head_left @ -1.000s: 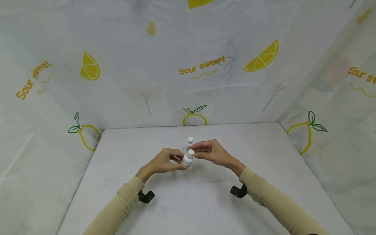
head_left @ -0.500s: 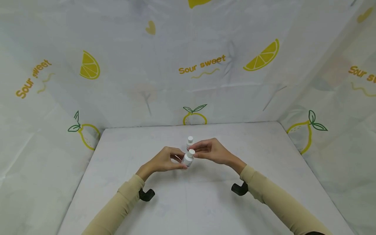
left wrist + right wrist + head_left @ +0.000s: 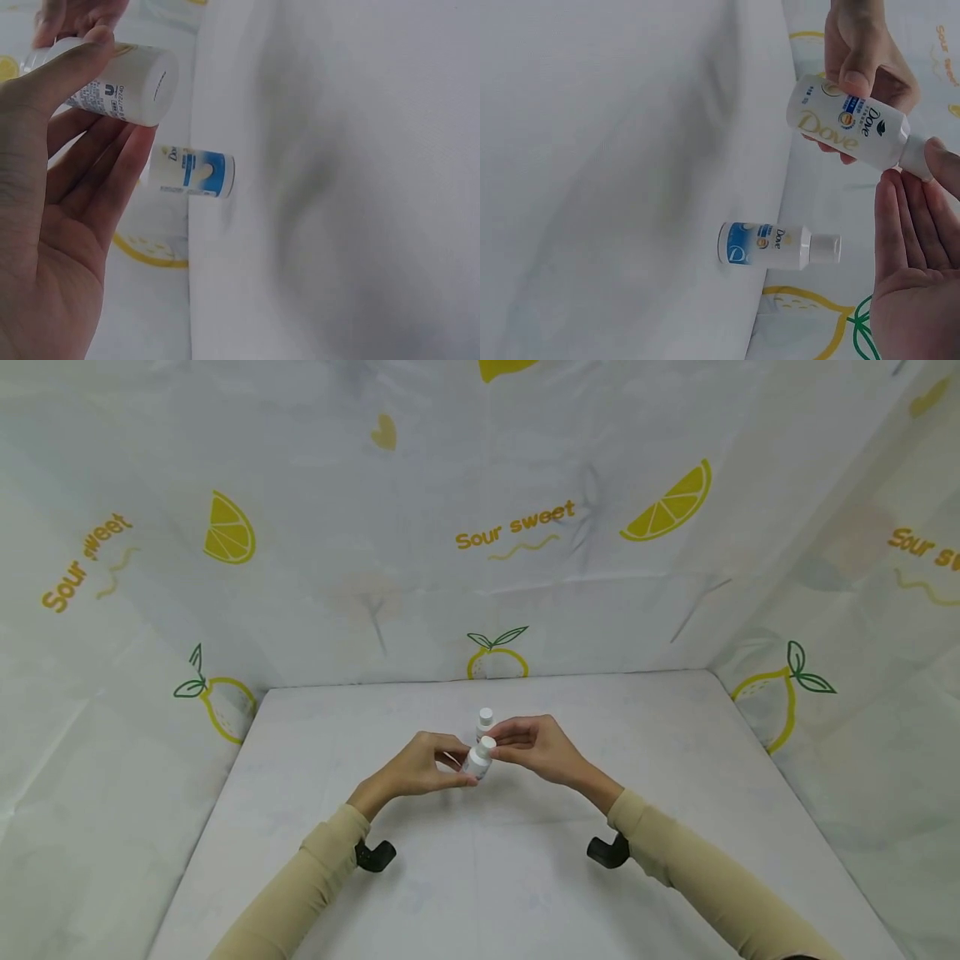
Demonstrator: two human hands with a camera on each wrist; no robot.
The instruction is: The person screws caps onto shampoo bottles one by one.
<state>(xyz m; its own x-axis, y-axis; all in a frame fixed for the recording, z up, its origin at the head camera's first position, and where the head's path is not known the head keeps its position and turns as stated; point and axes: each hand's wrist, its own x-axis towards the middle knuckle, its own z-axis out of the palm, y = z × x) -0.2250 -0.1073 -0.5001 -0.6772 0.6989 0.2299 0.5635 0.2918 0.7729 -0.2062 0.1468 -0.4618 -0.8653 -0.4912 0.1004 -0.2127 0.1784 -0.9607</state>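
Note:
A small white Dove bottle [image 3: 477,764] is held off the table, tilted, between my hands. My left hand [image 3: 420,768] grips its body, thumb on one side and fingers on the other. At the top, my right hand [image 3: 546,752] pinches the white cap [image 3: 915,156] between thumb and fingertips. The cap sits on the bottle neck; whether it is loose I cannot tell. Just behind stands a second Dove bottle [image 3: 769,246], upright and capped, with a blue band low on its label. In the head view my right fingers partly cover this second bottle [image 3: 485,720].
A white-covered table [image 3: 472,877] lies under both hands. Behind it and at the sides hangs white cloth [image 3: 420,593] printed with lemons and lettering. Black curved pieces [image 3: 375,857] stick out at both wrists.
The held bottle and both hands have shifted only slightly. The right fingertips have moved a little at the cap. The standing bottle has stayed put.

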